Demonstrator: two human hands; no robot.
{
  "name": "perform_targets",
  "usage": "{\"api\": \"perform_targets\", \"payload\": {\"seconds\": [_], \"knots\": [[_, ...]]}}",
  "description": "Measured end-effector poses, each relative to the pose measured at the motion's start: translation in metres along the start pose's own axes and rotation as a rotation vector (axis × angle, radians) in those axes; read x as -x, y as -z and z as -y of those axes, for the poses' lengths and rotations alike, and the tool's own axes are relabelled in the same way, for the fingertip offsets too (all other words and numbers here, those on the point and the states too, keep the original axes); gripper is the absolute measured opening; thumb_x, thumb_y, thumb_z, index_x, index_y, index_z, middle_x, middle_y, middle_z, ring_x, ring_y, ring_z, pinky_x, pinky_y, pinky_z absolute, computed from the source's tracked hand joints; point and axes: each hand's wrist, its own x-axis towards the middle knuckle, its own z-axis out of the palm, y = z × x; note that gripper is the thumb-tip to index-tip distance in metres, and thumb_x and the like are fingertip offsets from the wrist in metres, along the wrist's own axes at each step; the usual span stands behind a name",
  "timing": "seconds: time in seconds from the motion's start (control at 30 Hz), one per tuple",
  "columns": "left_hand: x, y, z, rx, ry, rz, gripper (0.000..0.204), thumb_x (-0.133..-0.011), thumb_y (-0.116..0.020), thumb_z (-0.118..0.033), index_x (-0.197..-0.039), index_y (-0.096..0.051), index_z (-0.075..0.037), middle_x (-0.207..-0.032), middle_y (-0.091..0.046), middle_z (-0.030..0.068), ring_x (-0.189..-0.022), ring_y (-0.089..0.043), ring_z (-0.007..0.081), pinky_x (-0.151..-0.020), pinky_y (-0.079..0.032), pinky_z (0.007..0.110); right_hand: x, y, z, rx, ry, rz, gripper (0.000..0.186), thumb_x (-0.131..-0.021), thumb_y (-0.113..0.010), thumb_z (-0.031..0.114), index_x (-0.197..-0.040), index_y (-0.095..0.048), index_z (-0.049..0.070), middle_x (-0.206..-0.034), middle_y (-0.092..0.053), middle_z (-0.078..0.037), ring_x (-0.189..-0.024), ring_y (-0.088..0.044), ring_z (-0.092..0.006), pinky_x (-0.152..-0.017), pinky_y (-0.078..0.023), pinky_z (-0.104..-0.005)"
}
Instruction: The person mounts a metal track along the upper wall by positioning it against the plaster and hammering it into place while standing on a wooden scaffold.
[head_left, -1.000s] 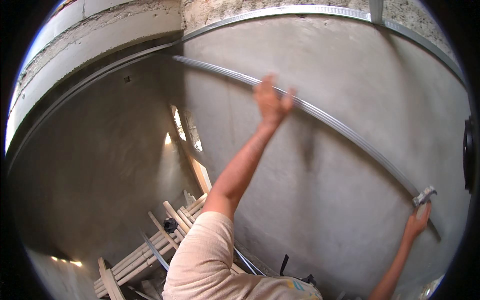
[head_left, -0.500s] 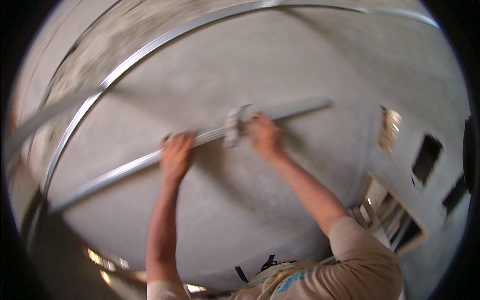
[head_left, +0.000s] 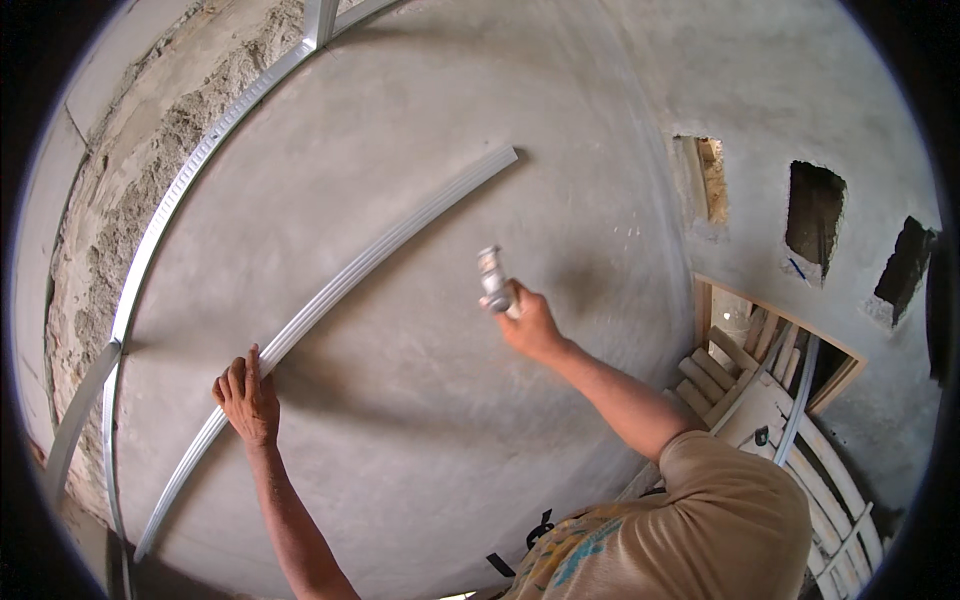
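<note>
A long ribbed metal profile (head_left: 385, 232) lies at a slant against the grey plastered wall, its upper end towards the middle. My left hand (head_left: 248, 398) grips it at its lower part, the fingers over its edge. In my right hand (head_left: 533, 325) is a hammer (head_left: 492, 278), its handle closed in the fist and its head upward, apart from the profile. Most of the handle is hidden by my fingers.
Another metal track (head_left: 180, 190) curves along the rough wall edge at upper left, with a stud (head_left: 85, 415) joined to it. To the right are cut openings (head_left: 815, 215) and a wood-framed opening (head_left: 850, 375). A light slatted ladder-like piece (head_left: 800, 480) stands below it.
My left hand has moved left and down along the profile. The hammer in my right hand has come away from the profile and downward. The whole view has shifted.
</note>
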Motion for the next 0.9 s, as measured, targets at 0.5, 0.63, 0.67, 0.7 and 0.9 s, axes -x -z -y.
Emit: {"api": "perform_targets", "payload": {"seconds": [0.5,0.63,0.67,0.7,0.9], "knots": [[-0.020,-0.012,-0.008,0.073,0.016,0.128,0.038,-0.086,-0.068,-0.016,-0.123,-0.065,-0.021,-0.109,-0.062,0.0043,-0.106,-0.060,0.0255,-0.090,-0.047,0.044,-0.160,0.019,-0.061,0.314,0.402,-0.165,0.031,-0.101,-0.069,0.027,-0.123,-0.072,0.005,-0.117,-0.073,-0.013,-0.100,-0.069,-0.0241,-0.091,-0.052,-0.0362],[-0.022,-0.022,-0.052,0.069,0.040,0.043,0.042,-0.083,-0.070,-0.016,-0.124,-0.064,-0.024,-0.110,-0.061,0.0004,-0.103,-0.060,0.0216,-0.092,-0.046,0.040,-0.199,0.032,-0.141,0.297,0.175,-0.033,0.044,-0.100,-0.072,0.028,-0.134,-0.064,0.000,-0.125,-0.070,-0.018,-0.108,-0.068,-0.0281,-0.096,-0.050,-0.0382],[-0.014,-0.014,-0.037,0.060,0.031,0.043,0.042,-0.083,-0.071,-0.016,-0.124,-0.064,-0.024,-0.109,-0.061,0.0003,-0.103,-0.060,0.0214,-0.093,-0.045,0.040,-0.182,0.004,-0.110,0.234,0.226,-0.095,0.045,-0.099,-0.073,0.028,-0.133,-0.063,-0.001,-0.125,-0.070,-0.019,-0.109,-0.068,-0.0293,-0.097,-0.050,-0.0392],[-0.012,-0.008,-0.032,0.027,0.050,0.063,0.043,-0.083,-0.071,-0.017,-0.125,-0.063,-0.024,-0.110,-0.061,0.0002,-0.103,-0.060,0.0212,-0.094,-0.045,0.041,-0.176,-0.006,-0.090,0.187,0.282,-0.173,0.047,-0.099,-0.074,0.028,-0.133,-0.063,-0.002,-0.125,-0.070,-0.020,-0.110,-0.068,-0.0305,-0.097,-0.050,-0.0401],[-0.059,0.005,-0.079,0.174,-0.018,-0.066,0.040,-0.085,-0.072,-0.023,-0.123,-0.062,-0.022,-0.106,-0.058,-0.0003,-0.102,-0.059,0.0194,-0.094,-0.044,0.044,-0.194,0.011,-0.082,0.246,0.323,-0.159,0.046,-0.096,-0.077,0.028,-0.126,-0.065,-0.005,-0.118,-0.071,-0.021,-0.107,-0.069,-0.0335,-0.093,-0.052,-0.0412]]}}
